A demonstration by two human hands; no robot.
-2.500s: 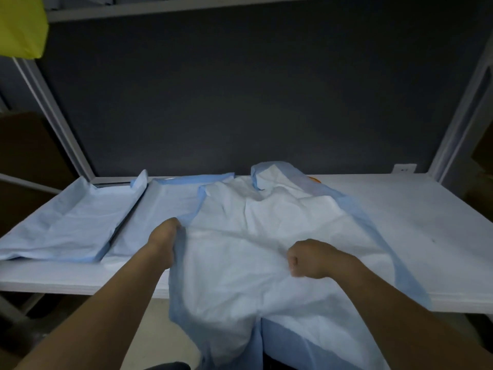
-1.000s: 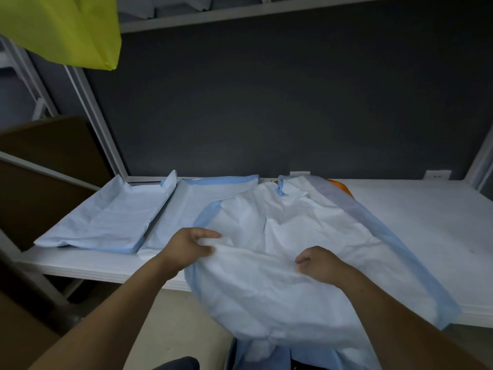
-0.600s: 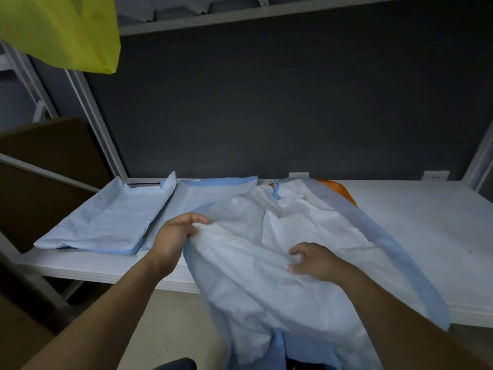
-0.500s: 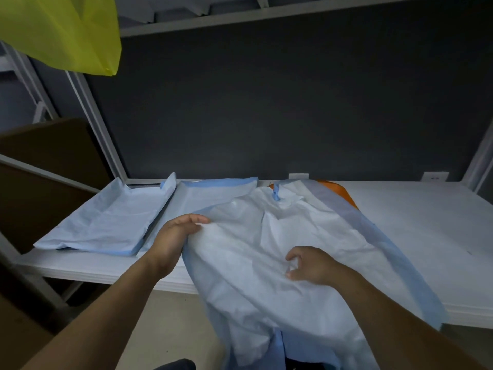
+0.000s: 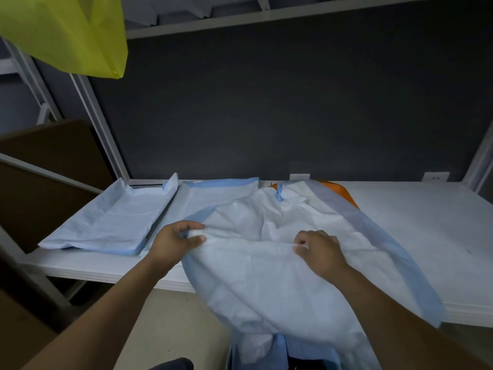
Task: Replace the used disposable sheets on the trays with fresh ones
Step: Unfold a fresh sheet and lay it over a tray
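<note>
Crinkled matt paper-like sheet (image 5: 266, 268), smooth matt white table (image 5: 416, 217), glossy yellow plastic bag (image 5: 66, 33), glossy orange tray (image 5: 338, 190)

The crumpled sheet (image 5: 266, 276) is covering nearly all of the orange tray (image 5: 342, 193), which is showing only as a sliver at the far side. It is also lying over the near right part of the middle lined tray (image 5: 213, 194). The sheet's lower end is running off the bottom edge. The right hand (image 5: 320, 249) is curling into a fold that is hiding its fingertips. The yellow bag (image 5: 66, 30) is being cut off at the top and left. A dark shape (image 5: 170, 364) at the bottom edge is showing too little to identify
</note>
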